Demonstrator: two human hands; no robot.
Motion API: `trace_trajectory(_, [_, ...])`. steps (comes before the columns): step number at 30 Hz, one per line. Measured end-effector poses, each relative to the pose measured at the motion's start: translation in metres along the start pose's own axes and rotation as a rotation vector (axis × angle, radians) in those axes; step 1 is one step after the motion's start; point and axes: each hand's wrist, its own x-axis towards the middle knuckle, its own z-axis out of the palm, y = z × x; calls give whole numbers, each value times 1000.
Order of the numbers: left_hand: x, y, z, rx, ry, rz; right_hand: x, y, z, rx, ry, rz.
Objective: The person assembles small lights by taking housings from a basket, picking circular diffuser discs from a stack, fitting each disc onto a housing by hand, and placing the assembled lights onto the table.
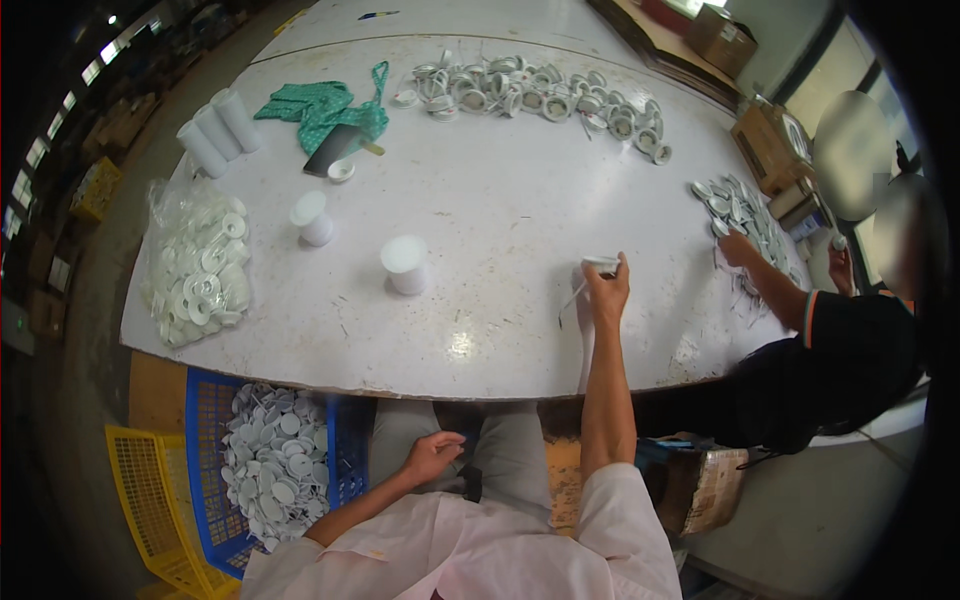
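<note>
My right hand (609, 295) is closed on a small round white lamp part (600, 262) with a thin wire (571, 302) hanging from it, just above the table. Over my lap, my left hand (434, 457) is held with its fingers loosely bent and apart; I see nothing in it. Left of my right hand, two white spool-shaped pieces (406, 266) stand upright on the white table (500, 330). Beside my left arm, a blue crate (207, 470) holds a heap of grey-white discs (280, 455).
Several wired round parts (540, 90) lie along the table's far side. At left are a bag of white rings (200, 265), white tubes (217, 133) and a green cloth (320, 105). A co-worker's hand (738, 250) reaches into a pile of parts (745, 210) at right.
</note>
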Motion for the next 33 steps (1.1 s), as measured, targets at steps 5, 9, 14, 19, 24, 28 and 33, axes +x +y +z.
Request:
trace_trajectory(5, [7,134,-7,21,2,311,-108,-41,-2,545,-241,-246])
trace_trajectory(9, [30,177,-10,-153,-61,545,-181,-58,-2,768,-494,-230])
trace_trajectory(14, [3,186,-15,-474,-228,505,-231,-55,4,706,-794,-246])
trace_trajectory(19, [-28,147,-46,-264,-18,483,-258,-59,18,399,-977,-416])
trace_trajectory(24, [-62,119,-75,-518,214,382,-238,-86,38,397,-1222,-461])
trace_trajectory(28, [-69,96,-86,-459,303,397,-164,-104,111,131,-560,-238])
trace_trajectory(33, [-65,77,-76,-179,401,476,-132,-138,156,138,-537,33])
